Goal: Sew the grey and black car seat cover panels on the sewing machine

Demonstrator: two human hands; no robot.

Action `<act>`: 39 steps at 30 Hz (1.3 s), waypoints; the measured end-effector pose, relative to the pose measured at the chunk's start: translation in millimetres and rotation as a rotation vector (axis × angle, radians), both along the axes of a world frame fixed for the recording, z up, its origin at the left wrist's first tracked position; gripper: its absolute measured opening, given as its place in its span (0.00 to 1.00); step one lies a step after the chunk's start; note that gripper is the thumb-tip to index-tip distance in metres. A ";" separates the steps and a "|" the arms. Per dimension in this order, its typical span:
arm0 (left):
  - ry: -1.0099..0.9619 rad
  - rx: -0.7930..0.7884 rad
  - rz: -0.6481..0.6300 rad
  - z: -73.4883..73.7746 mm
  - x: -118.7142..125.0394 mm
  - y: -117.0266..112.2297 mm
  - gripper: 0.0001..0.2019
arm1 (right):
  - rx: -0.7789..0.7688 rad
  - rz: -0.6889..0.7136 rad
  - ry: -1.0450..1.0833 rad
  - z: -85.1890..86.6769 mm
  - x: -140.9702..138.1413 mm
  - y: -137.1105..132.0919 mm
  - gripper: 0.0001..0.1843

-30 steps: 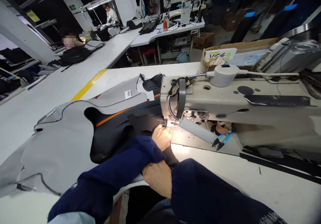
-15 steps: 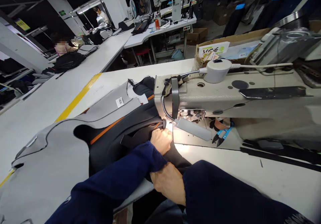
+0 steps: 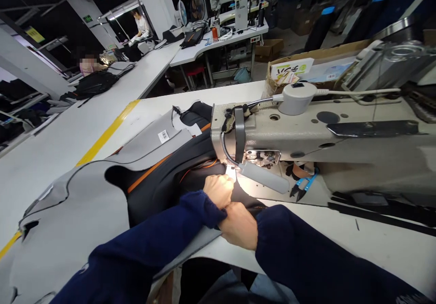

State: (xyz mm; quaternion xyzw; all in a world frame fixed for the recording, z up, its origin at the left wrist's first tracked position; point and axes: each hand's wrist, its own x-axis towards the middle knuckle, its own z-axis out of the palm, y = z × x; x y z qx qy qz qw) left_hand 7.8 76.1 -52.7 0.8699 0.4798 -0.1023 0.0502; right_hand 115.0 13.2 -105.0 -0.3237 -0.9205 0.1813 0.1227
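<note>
A black and grey fabric piece with orange stripes lies across the table and under the head of a sewing machine. My left hand is closed on the black fabric just in front of the lit needle area. Behind and below it, close to the left cuff, my right hand is closed on the fabric's near part; its fingertips are hidden. A grey lamp on a flexible neck lights the stitching spot. The needle itself cannot be made out.
Blue-handled thread snips lie on the machine bed. Behind the machine stands a cardboard box with papers in it. Yellow tape crosses the white table. Two people sit at other tables at the back left; another sewing machine stands at the back.
My right hand has moved up and right, nearer the machine, bringing the near fabric with it. The left hand has barely moved. A folded black flap beside it now lies flatter, showing an orange line.
</note>
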 end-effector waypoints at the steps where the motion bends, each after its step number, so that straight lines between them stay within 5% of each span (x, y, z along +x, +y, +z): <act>1: 0.011 -0.020 -0.001 4.1 -2.7 -2.6 0.10 | -0.049 0.044 0.003 6.4 7.1 1.3 0.07; 5: 0.036 -0.061 -0.020 12.0 -14.8 -20.0 0.09 | -0.247 0.434 0.100 21.6 34.8 -2.8 0.15; 8: 0.028 -0.087 -0.001 6.4 -18.2 -30.7 0.09 | -0.272 0.541 0.112 19.7 45.4 -10.6 0.27; 13: 0.003 -0.079 0.009 -4.8 -13.5 -30.7 0.09 | -0.187 0.450 0.065 10.5 42.5 -17.2 0.27; 25: 0.008 -0.047 -0.077 -5.7 -4.6 -12.8 0.08 | 0.123 0.227 0.043 -9.8 0.4 -9.9 0.13; 34: 0.049 -0.069 -0.090 -3.1 0.5 1.3 0.12 | 0.355 0.128 0.099 -15.4 -24.2 1.4 0.20; 39: 0.015 -0.097 -0.070 1.7 -5.9 4.1 0.11 | 0.138 0.004 0.296 -24.3 -35.2 10.2 0.24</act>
